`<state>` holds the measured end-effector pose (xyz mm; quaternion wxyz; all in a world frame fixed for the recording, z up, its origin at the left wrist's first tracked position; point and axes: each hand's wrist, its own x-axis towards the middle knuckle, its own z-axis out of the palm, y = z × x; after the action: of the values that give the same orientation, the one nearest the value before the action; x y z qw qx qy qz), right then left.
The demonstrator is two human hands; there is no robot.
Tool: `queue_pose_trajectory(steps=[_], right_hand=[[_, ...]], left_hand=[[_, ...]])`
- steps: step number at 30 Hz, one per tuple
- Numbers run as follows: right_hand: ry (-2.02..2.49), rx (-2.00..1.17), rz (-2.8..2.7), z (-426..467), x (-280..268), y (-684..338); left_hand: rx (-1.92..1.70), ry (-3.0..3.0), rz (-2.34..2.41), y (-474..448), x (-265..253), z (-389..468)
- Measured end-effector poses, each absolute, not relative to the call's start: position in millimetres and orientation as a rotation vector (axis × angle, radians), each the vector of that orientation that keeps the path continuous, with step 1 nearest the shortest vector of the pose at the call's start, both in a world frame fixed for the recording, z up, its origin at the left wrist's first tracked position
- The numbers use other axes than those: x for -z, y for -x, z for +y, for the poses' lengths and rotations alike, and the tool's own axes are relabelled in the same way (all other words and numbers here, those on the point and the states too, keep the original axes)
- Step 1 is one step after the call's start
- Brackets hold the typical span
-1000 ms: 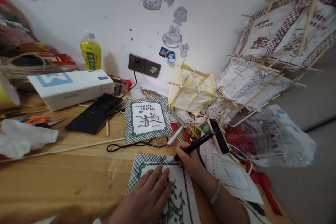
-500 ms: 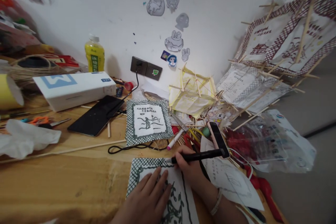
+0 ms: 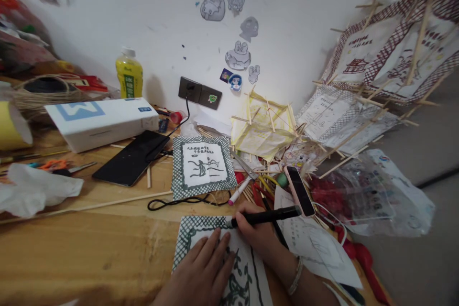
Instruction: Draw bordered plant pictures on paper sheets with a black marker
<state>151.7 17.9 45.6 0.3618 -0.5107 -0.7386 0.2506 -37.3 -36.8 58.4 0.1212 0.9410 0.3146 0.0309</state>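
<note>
A black marker [image 3: 267, 215] is gripped in my right hand [image 3: 260, 234], its tip touching the top border of a sheet of paper [image 3: 201, 234]. Dark green crosshatching fills the sheet's left border and much of its top one; leafy plant strokes run down the middle. My left hand [image 3: 202, 267] lies flat on the sheet, fingers spread, covering part of the drawing. Just beyond is a finished-looking drawing [image 3: 202, 165] with a crosshatched green frame, lettering and a small scene. Between the two sheets a black cord [image 3: 186, 201] lies looped.
Left stand a white box [image 3: 103, 124], a black tablet-like slab [image 3: 132, 158], orange-handled scissors [image 3: 59, 166] and a yellow drink bottle [image 3: 129, 74]. Stick-framed paper lanterns [image 3: 265, 124] crowd the right, with a phone [image 3: 300, 191], a pink-tipped marker [image 3: 239, 191] and a plastic bag [image 3: 380, 196].
The marker's tip has shifted slightly left and down along the top border, my right hand moving with it. My left hand stays in place.
</note>
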Motion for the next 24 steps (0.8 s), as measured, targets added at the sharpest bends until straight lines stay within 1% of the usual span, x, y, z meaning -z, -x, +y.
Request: queue_pose_trajectory(steps=[11,16,19,24], right_hand=[[1.33,-0.703,-1.698,23.0,-34.0,-158.6],[1.303,-0.784,-1.755,19.2,-37.4,-159.1],[1.309,-0.743,-1.85,17.6,-42.0,-156.8],[1.324,-0.73,-1.858,16.3,-45.4,-154.3]], left_hand=[[0.021,-2.701,0.919,34.7,-68.0,-35.0],[-0.038,-2.704,0.905,35.9,-65.2,-34.9],[-0.087,-2.704,0.891,37.2,-59.9,-35.7],[-0.168,-2.69,0.883,39.9,-53.9,-37.3]])
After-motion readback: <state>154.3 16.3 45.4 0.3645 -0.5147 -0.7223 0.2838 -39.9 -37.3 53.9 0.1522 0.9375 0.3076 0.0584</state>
